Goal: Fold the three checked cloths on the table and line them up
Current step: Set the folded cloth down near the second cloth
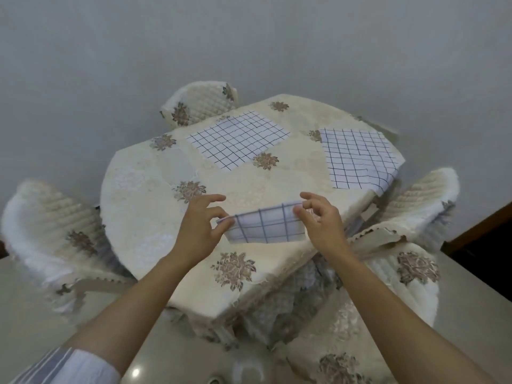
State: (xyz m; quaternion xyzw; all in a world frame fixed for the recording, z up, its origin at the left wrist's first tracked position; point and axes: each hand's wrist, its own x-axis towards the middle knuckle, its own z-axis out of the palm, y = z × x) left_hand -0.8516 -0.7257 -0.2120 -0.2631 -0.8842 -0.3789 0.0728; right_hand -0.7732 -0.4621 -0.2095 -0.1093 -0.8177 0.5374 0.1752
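A small folded white cloth with dark checks (pixel 267 225) is held just above the table's near side. My left hand (pixel 203 225) pinches its left top corner and my right hand (pixel 318 220) pinches its right top corner. A second checked cloth (pixel 238 139) lies flat and unfolded at the far middle of the table. The third checked cloth (pixel 357 156) lies spread at the far right, with its near right corner turned over and hanging at the table edge.
The table (pixel 155 189) wears a cream floral cover. Padded chairs with matching covers stand around it: one at the far side (pixel 199 106), one at the left (pixel 52 231), one at the right (pixel 421 200), one at the near right (pixel 388 300). A plain wall rises behind.
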